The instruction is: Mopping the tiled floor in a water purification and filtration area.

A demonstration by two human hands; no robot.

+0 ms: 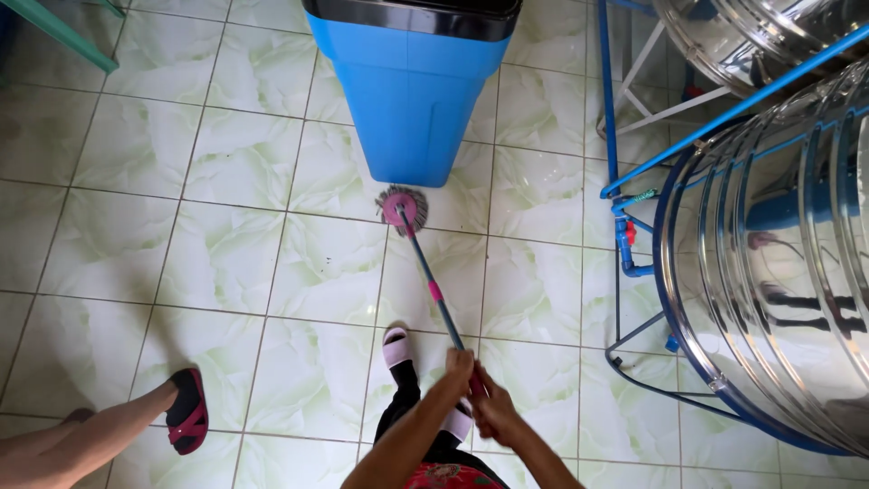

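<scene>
1. Both hands grip the mop handle (pixel 433 288) at its near end. The left hand (pixel 457 365) sits a little higher on the pole, and the right hand (pixel 491 405) is just below and touching it. The fingers of each hand wrap tight around the pole, holding it.

2. The stacked grip suits a long, thin pole: two hands close together at the end steer the far end, and the pole slants forward and slightly left from the fingers down to the floor.

3. The mop head (pixel 401 207), a round pink disc with a grey fringe, lies flat on the tiled floor (pixel 226 254), well ahead of the fingers. It touches or nearly touches the bottom edge of the blue bin (pixel 412 91).

4. The bin blocks the way straight ahead of the mop head, so there is no room to push farther.

5. To the right of the fingers stand a large shiny metal tank (pixel 787 272) and its blue frame (pixel 634 272). The frame's low bars run along the floor and close off that side.

6. To the left of the fingers the floor is wide and open, with room to sweep.

7. The person's own sandalled foot (pixel 396 346) stands just beside the pole, below the fingers. Another person's foot in a dark sandal (pixel 187 412) stands well to the left.
</scene>
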